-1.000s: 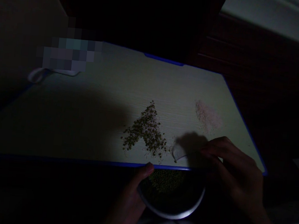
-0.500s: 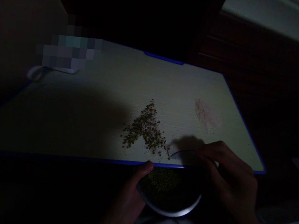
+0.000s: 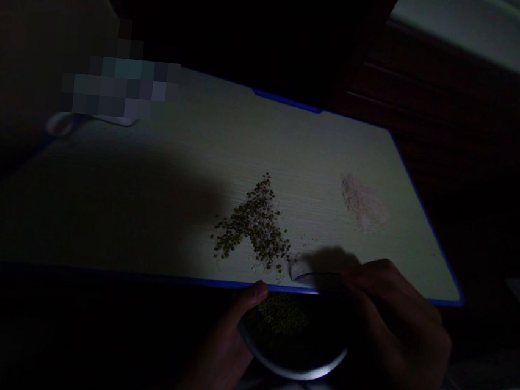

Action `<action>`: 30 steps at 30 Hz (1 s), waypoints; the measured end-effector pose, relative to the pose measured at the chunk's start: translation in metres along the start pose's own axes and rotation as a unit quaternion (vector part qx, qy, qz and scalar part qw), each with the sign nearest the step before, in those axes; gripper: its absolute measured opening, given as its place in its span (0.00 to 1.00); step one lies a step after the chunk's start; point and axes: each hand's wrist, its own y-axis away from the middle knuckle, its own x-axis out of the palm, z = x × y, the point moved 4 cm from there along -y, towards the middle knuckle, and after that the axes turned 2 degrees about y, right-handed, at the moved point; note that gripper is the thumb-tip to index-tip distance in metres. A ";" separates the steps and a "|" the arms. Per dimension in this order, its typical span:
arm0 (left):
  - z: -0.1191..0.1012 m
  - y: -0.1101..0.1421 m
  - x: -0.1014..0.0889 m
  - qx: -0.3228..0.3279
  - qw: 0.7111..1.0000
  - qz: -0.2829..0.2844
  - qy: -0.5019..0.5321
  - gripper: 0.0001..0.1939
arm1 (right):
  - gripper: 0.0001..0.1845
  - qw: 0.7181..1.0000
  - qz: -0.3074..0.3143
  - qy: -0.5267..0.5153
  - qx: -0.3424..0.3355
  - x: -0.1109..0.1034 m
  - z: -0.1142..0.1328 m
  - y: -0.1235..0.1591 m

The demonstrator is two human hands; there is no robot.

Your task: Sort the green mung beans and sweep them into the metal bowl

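Observation:
My left hand [image 3: 232, 333] grips the rim of a metal bowl [image 3: 302, 374], its thumb near the board's front edge. The bowl is just below that edge, with small green beans [image 3: 283, 314] inside. My right hand [image 3: 405, 335] pinches what looks like a spoon [image 3: 311, 276], its tip low over the board near the front edge. Left of the tip lies a scattered pile of green beans [image 3: 251, 218], with some pale grains among them. The far side of the bowl is hidden under the board and in shadow.
The beans lie on a pale, blue-edged folding table top [image 3: 193, 121]. A small pinkish heap of fine grains [image 3: 363, 202] sits on its right part. At the far left corner is a blurred-out object with a white strap [image 3: 59, 123]. The room is dim.
My right hand and the spoon have moved slightly down towards the board's front edge. A few pale grains now show near the spoon. My left hand still grips the bowl.

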 end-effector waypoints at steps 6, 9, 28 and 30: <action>0.000 0.000 0.000 0.001 1.000 -0.001 -0.001 0.19 | 0.09 0.997 -0.029 0.077 -0.001 -0.003 -0.011 -0.007; -0.001 0.000 0.001 0.030 1.000 0.004 0.007 0.26 | 0.09 0.992 -0.048 0.120 0.014 -0.010 -0.021 -0.015; 0.000 0.002 -0.001 0.010 1.000 -0.009 -0.011 0.24 | 0.10 1.000 -0.019 0.022 0.000 -0.010 -0.013 -0.018; -0.001 0.002 -0.002 0.010 1.000 -0.008 -0.010 0.24 | 0.10 1.000 -0.002 0.016 -0.002 -0.007 -0.011 -0.018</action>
